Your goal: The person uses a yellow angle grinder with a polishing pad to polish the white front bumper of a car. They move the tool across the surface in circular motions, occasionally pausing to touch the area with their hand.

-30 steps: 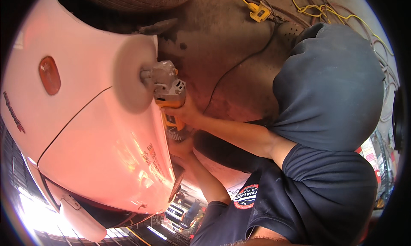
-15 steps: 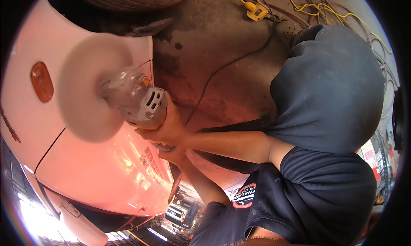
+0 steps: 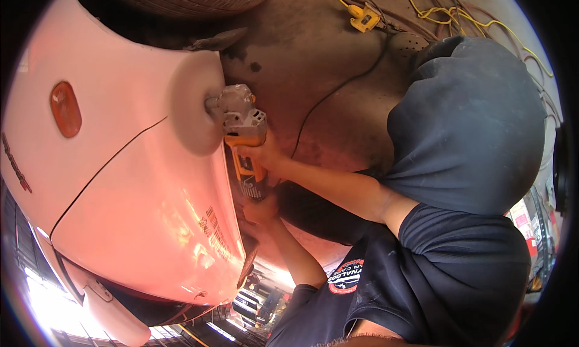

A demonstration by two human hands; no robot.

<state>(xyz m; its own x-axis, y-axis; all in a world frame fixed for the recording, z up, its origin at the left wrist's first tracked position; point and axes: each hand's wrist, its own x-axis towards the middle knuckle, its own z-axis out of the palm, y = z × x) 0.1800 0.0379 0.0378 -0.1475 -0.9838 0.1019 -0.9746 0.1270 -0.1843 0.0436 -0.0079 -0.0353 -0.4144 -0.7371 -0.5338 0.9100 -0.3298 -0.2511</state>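
Note:
A yellow and grey power polisher (image 3: 250, 166) is in both my hands, its round pad (image 3: 192, 102) blurred by spinning. The pad sits at the right edge of a pale, pink-lit car body panel (image 3: 151, 184); I cannot tell how firmly it touches. My right hand (image 3: 265, 152) is wrapped round the tool's body just behind its grey head. Farther back, my left hand (image 3: 260, 211) grips the rear end of the polisher, with some fingers hidden. An orange side marker light (image 3: 66, 109) is set in the panel left of the pad. A dark seam (image 3: 108, 166) runs below it.
A tyre (image 3: 193, 0) stands at the top. A black cord (image 3: 329, 93) crosses the floor toward a yellow connector box (image 3: 364, 17). Yellow and brown cables (image 3: 449, 12) lie tangled at the upper right. My dark-clad knee (image 3: 470, 124) rises at the right.
The polisher has moved right, from beside the orange light to the panel's edge, with both hands. It is now turned more upright in the picture. More of the seam shows.

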